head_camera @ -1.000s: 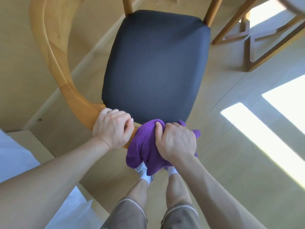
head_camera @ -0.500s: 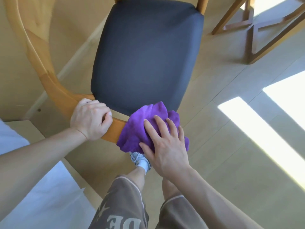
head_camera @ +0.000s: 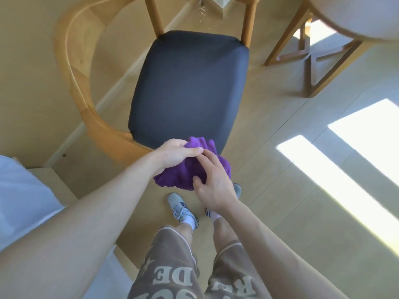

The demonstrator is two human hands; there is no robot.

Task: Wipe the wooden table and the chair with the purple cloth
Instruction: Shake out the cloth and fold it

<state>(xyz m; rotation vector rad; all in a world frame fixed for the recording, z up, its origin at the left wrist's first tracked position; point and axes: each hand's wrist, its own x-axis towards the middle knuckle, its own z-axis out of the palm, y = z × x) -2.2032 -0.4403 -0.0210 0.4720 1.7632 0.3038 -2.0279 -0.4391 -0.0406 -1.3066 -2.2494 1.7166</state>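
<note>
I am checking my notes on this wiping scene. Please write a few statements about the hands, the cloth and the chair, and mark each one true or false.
1. The left hand grips the purple cloth. True.
2. The right hand grips the chair's wooden backrest. False: it rests on the cloth with its fingers nearly straight.
3. The chair has a dark seat. True.
4. The cloth lies spread flat in the middle of the seat. False: it is bunched up at the seat's near edge, between the two hands.
5. The table is at the top right of the view. True.
</note>
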